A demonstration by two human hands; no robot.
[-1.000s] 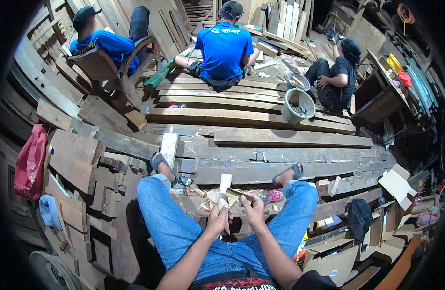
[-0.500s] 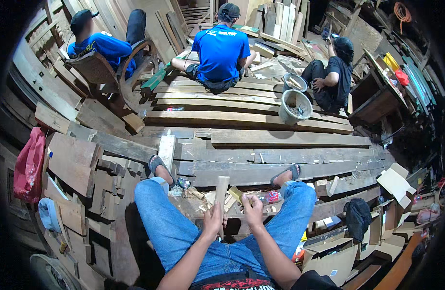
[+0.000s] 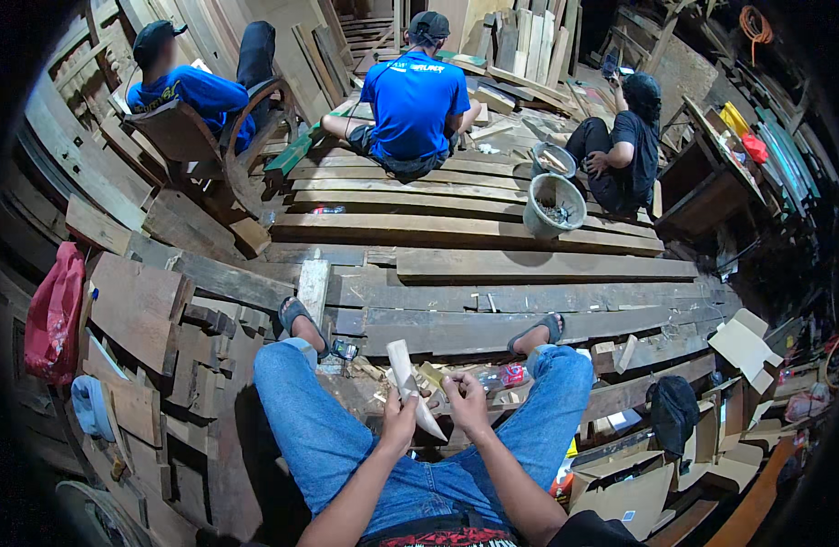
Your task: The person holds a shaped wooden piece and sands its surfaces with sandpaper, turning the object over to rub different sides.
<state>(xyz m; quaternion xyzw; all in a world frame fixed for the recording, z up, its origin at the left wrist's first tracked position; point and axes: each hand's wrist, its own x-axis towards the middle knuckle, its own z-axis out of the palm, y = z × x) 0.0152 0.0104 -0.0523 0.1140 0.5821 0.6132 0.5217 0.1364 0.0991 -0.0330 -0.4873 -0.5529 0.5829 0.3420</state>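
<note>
Between my knees, my left hand (image 3: 398,423) is closed around a pale piece of wood (image 3: 403,366). The wood has a blunt upper end, and its lower end tapers to a curved point beside my right wrist. My right hand (image 3: 468,401) is closed, with its thumb and fingertips pinching a small yellowish piece of sandpaper (image 3: 430,375). The sandpaper sits just right of the wood; whether they touch I cannot tell. Under my hands lie wood scraps and a clear plastic bottle (image 3: 505,376) with a red label.
Long planks (image 3: 529,264) cross the floor ahead. Two buckets (image 3: 553,206) stand there near a seated person (image 3: 627,141). Another person in blue (image 3: 417,105) sits on the planks, and one on a chair (image 3: 187,134). Cardboard boxes (image 3: 633,500) lie right, wood blocks (image 3: 138,310) left.
The wood has tilted, its top leaning left and its pointed lower end swinging out to the right. My right hand has shifted slightly down and left with the sandpaper.
</note>
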